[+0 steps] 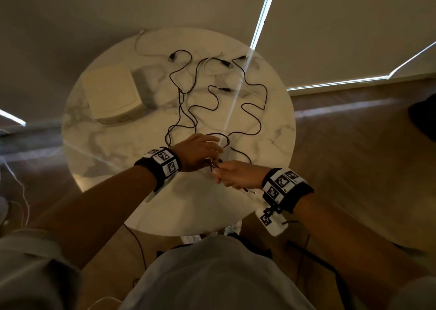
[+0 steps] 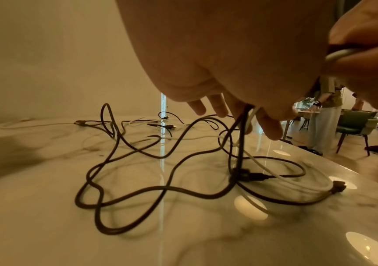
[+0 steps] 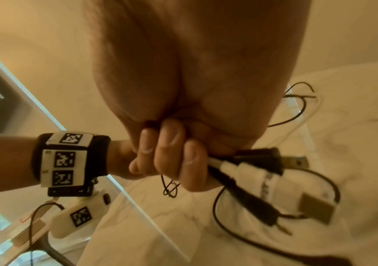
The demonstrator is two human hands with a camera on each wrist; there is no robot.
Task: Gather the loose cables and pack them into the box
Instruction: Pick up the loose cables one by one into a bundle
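Observation:
Several black cables [image 1: 188, 111] and a few white ones [image 1: 245, 88] sprawl over a round marble table [image 1: 113, 144]. A white square box [image 1: 111, 92] stands at the table's left. My right hand [image 1: 232, 175] is near the front edge, fist curled round a bundle of cable ends. In the right wrist view a white USB plug [image 3: 274, 185] and black plugs [image 3: 261, 158] stick out of that fist [image 3: 172, 154]. My left hand [image 1: 203, 149] sits just left of it. A black and a white strand [image 2: 242, 126] rise taut from the table into its fingers [image 2: 267, 124].
A grey block [image 1: 145, 88] lies against the box's right side. Pale blinds hang behind the table. In the left wrist view a person [image 2: 324, 117] stands beyond the table's right edge near green chairs [image 2: 354, 124]. Thin white wires [image 1: 23, 191] trail on the floor at left.

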